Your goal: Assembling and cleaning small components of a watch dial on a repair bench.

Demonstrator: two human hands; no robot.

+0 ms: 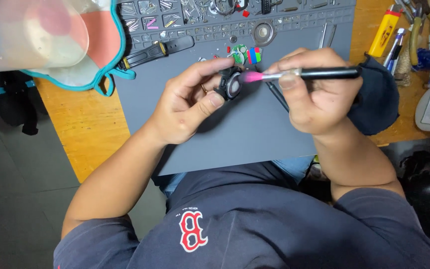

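Observation:
My left hand point(187, 102) pinches a small black watch case point(230, 83) between thumb and forefinger, holding it just above the grey work mat point(245, 134). My right hand point(312, 92) grips a black-handled brush point(319, 74) with a pink tip point(251, 76). The pink bristles touch the right side of the watch case. A thin dark tool point(276, 96) pokes out under my right fingers.
A black watch strap point(158, 51) lies on the mat's upper left. Small parts and a green circuit piece point(240, 53) sit above the hands. A clear plastic container point(26, 32) is at top left. A yellow cutter point(384, 31), pliers point(426, 25) and a dark cloth point(379, 99) lie right.

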